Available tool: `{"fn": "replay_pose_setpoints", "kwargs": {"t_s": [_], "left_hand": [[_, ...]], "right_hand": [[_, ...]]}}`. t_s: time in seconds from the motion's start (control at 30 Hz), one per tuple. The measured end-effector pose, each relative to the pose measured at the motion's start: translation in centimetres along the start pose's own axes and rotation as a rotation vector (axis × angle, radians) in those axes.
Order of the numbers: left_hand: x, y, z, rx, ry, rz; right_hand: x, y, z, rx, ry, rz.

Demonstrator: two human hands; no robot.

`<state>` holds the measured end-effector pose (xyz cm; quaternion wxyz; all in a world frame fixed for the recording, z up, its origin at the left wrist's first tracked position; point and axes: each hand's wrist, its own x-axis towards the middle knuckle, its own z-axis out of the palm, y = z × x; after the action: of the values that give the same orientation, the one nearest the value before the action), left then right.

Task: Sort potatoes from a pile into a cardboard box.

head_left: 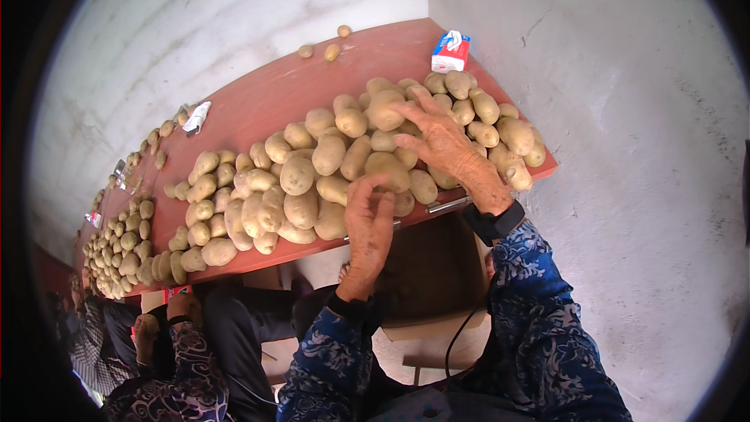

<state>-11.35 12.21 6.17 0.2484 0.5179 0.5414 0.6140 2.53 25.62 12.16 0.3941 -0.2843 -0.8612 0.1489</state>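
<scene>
Two bare hands are noted, held apart from each other at a heap of tan, oval potatoes point(297, 176) piled along the near side of a long, red-topped table point(258, 98). The right hand point(449, 144) is laid over the heap with its fingers spread, the fingertips being set against one large, pale potato point(386, 109), apparently to steady or turn it. The left hand point(369, 223) is held at the near edge, half curled, with thumb and fingertips parted and nothing seen within; it is presumably kept there for easy reach. A red, blue and white tissue pack point(451, 62) is placed at the far right, perhaps clear of the handling area.

Counted: one tissue pack; three loose potatoes by the far edge; several dozen in the near heap. The far-left potatoes are blurred and cannot be fairly counted.
</scene>
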Motion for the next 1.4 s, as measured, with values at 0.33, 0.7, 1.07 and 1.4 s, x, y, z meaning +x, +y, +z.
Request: {"fn": "replay_pose_setpoints", "kwargs": {"t_s": [0.33, 0.7, 1.07, 1.4], "left_hand": [[-0.2, 0.1, -0.8, -0.082, 0.057, -0.110], [0.0, -0.1, -0.4, -0.006, -0.015, -0.074], [0.1, -0.3, -0.7, 0.028, -0.068, -0.092], [0.2, 0.2, -0.5, 0.004, -0.050, -0.060]], "right_hand": [[1.8, -0.1, 2.4, 0.042, -0.085, 0.162], [2.2, -0.7, 2.2, 0.046, 0.058, 0.083], [1.4, -1.0, 1.3, 0.242, 0.113, 0.284], [-3.1, -1.5, -4.2, 0.532, -0.058, 0.438]]}}
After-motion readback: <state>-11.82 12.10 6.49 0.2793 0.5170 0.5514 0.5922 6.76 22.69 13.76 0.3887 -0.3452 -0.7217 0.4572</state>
